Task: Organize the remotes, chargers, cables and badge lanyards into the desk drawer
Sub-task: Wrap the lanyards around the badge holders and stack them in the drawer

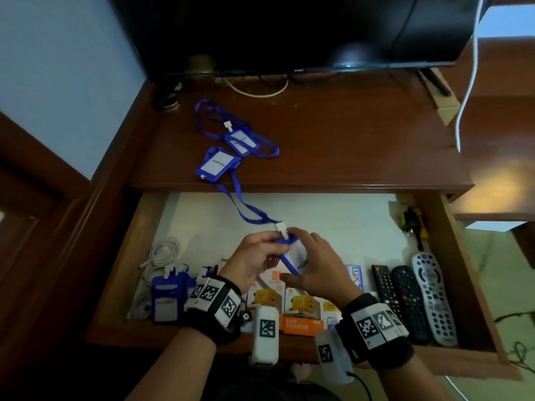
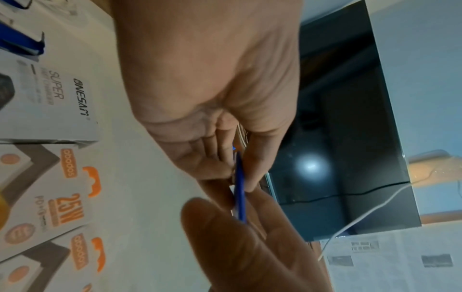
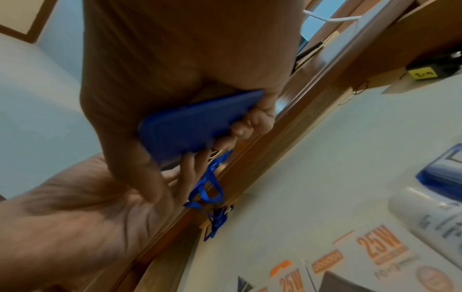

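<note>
From the head view, both hands hold one blue badge holder [image 1: 292, 256] above the open drawer [image 1: 341, 227]. The left hand [image 1: 254, 261] pinches its top end by the white clip, and the right hand [image 1: 315, 270] grips its lower part. Its lanyard strap [image 1: 240, 204] runs up over the desk's front edge to two more badges [image 1: 228, 149] lying on the desk [image 1: 347, 140]. Along the drawer's front lie white cables [image 1: 159, 259], a stored badge [image 1: 166, 299], charger boxes [image 1: 301, 311] and three remotes [image 1: 411, 299].

The left wrist view shows the left hand [image 2: 212, 98] pinching the holder's thin blue edge [image 2: 240, 187].

The right wrist view shows the right hand [image 3: 175, 69] curled round the blue holder [image 3: 195, 126].
</note>
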